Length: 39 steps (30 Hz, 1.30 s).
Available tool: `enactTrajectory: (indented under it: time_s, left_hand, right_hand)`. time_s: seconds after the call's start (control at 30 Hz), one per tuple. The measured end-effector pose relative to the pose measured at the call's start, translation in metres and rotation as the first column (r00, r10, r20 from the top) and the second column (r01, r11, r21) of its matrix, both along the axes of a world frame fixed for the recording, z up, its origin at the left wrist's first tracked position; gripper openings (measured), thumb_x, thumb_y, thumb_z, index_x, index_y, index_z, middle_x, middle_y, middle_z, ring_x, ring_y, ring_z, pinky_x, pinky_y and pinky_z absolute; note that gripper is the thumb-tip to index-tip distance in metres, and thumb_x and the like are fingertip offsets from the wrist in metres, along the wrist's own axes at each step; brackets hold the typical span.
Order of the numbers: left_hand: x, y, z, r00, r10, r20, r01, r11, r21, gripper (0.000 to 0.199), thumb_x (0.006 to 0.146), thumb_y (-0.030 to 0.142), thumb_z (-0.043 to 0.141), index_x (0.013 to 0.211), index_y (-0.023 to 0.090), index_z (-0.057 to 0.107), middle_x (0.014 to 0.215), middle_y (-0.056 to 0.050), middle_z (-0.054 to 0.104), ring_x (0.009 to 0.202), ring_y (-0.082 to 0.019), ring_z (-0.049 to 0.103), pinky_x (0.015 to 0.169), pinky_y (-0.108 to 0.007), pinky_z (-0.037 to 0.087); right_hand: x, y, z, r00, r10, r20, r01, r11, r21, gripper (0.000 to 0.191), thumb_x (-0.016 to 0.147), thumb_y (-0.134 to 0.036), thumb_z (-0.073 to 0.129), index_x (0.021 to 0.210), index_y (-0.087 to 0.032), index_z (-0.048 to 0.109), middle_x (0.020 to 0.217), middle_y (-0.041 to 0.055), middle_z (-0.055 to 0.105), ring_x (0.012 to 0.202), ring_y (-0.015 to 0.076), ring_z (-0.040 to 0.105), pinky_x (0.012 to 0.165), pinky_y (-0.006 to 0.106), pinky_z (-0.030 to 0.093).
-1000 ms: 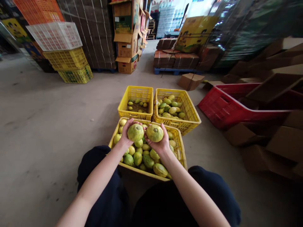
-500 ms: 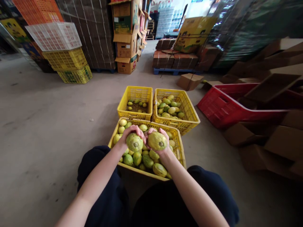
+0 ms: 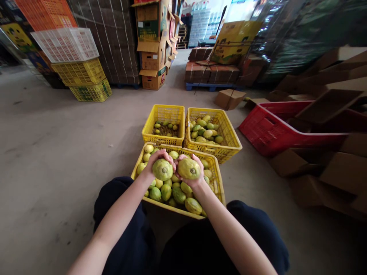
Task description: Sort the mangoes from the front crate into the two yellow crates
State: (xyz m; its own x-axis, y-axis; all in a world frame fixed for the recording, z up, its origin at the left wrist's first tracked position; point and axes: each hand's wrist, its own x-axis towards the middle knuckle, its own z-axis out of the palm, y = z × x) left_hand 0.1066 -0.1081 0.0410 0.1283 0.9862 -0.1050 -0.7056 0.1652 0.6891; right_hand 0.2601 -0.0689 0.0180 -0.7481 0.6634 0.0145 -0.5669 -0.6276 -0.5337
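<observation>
My left hand (image 3: pixel 160 156) is wrapped round a yellow-green fruit (image 3: pixel 162 170), its stem end facing me. Beside it, my right hand (image 3: pixel 200 179) holds a second, slightly longer fruit (image 3: pixel 189 169). Both hands are side by side above the near yellow crate (image 3: pixel 220 179), which holds many green and yellow fruits. Behind it on the left stands a yellow crate (image 3: pixel 146 133) with some small fruits on its bottom. The back right yellow crate (image 3: pixel 231 142) has a pile of fruits at its left side.
A red crate (image 3: pixel 265 131) with cardboard in it stands at the right, beside loose open boxes (image 3: pixel 341 172). Stacked crates (image 3: pixel 80 72) are at the back left. A small carton (image 3: pixel 230 99) lies on the floor behind the yellow crates.
Both hands have risen very slightly with their fruits, and the fruit in my right hand has shifted a little to the left. The crates have not moved.
</observation>
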Motion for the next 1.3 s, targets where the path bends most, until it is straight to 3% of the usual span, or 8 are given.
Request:
enactTrajectory:
  time_s: [0.07,0.17,0.27,0.33,0.5,0.67,0.93,1.3]
  left_hand:
    - [0.003,0.004,0.007,0.989,0.125,0.077,-0.113,0.983,-0.142,0.035,0.084,0.032,0.057,0.053,0.016,0.057,0.054,-0.002,0.06,0.047,-0.015,0.061,0.057,-0.028,0.053]
    - [0.007,0.011,0.011,0.944,0.294,0.152,-0.223,0.903,-0.367,0.028,0.089,0.028,0.049,0.069,0.016,0.065,0.065,-0.004,0.067,0.054,-0.015,0.064,0.063,-0.029,0.056]
    - [0.008,0.016,0.004,0.908,0.394,0.14,-0.273,0.812,-0.515,0.026,0.092,0.032,0.047,0.088,0.017,0.068,0.073,-0.005,0.07,0.063,-0.018,0.067,0.069,-0.031,0.057]
    - [0.007,0.019,-0.004,0.89,0.433,0.14,-0.296,0.784,-0.546,0.025,0.093,0.035,0.047,0.097,0.019,0.067,0.075,-0.005,0.07,0.067,-0.018,0.068,0.073,-0.032,0.058]
    - [0.001,0.024,-0.011,0.9,0.4,0.175,-0.293,0.85,-0.437,0.023,0.088,0.036,0.057,0.104,0.022,0.066,0.082,-0.007,0.074,0.076,-0.02,0.071,0.071,-0.031,0.058]
    - [0.0,0.022,0.001,0.922,0.354,0.16,-0.291,0.902,-0.318,0.025,0.086,0.033,0.057,0.104,0.02,0.068,0.087,-0.008,0.076,0.08,-0.022,0.073,0.07,-0.031,0.059]
    - [0.021,0.011,0.012,0.897,0.384,0.22,-0.317,0.904,-0.288,0.029,0.084,0.032,0.051,0.101,0.018,0.069,0.095,-0.007,0.077,0.101,-0.024,0.072,0.084,-0.033,0.058]
    - [0.024,0.022,-0.001,0.907,0.395,0.148,-0.352,0.902,-0.251,0.017,0.08,0.032,0.059,0.093,0.022,0.065,0.092,-0.005,0.074,0.094,-0.019,0.071,0.084,-0.029,0.055]
  right_hand:
    - [-0.002,-0.002,0.003,0.997,-0.07,0.016,0.071,0.986,-0.152,0.035,0.087,-0.05,0.056,0.08,-0.016,0.067,0.072,0.0076,0.074,0.056,0.0201,0.069,0.04,0.026,0.051]
    - [-0.005,-0.005,0.007,0.977,-0.208,0.051,0.213,0.918,-0.336,0.032,0.089,-0.048,0.057,0.09,-0.018,0.068,0.084,0.009,0.078,0.065,0.0199,0.072,0.05,0.027,0.057]
    - [-0.009,-0.004,0.006,0.951,-0.296,0.089,0.307,0.873,-0.379,0.027,0.088,-0.042,0.06,0.103,-0.02,0.068,0.088,0.0076,0.079,0.074,0.0224,0.075,0.06,0.031,0.062]
    - [-0.01,-0.003,0.004,0.944,-0.312,0.107,0.329,0.865,-0.379,0.027,0.087,-0.038,0.064,0.108,-0.022,0.067,0.087,0.006,0.079,0.079,0.0244,0.076,0.068,0.037,0.064]
    - [-0.011,0.001,0.004,0.944,-0.319,0.085,0.326,0.861,-0.39,0.025,0.086,-0.035,0.066,0.105,-0.019,0.067,0.09,0.0083,0.079,0.09,0.0262,0.076,0.08,0.042,0.065]
    - [-0.005,0.003,0.011,0.952,-0.295,0.084,0.303,0.867,-0.396,0.026,0.086,-0.04,0.064,0.1,-0.019,0.068,0.086,0.0081,0.079,0.084,0.0253,0.076,0.066,0.036,0.065]
    - [-0.01,0.001,0.011,0.822,-0.542,0.174,0.567,0.803,-0.181,0.012,0.079,-0.029,0.071,0.089,-0.023,0.069,0.083,-0.0012,0.078,0.083,0.0206,0.075,0.084,0.035,0.063]
    - [-0.011,-0.009,0.019,0.865,-0.465,0.189,0.498,0.844,-0.199,0.019,0.084,-0.031,0.068,0.1,-0.022,0.069,0.096,-0.0003,0.08,0.094,0.0208,0.075,0.087,0.036,0.062]
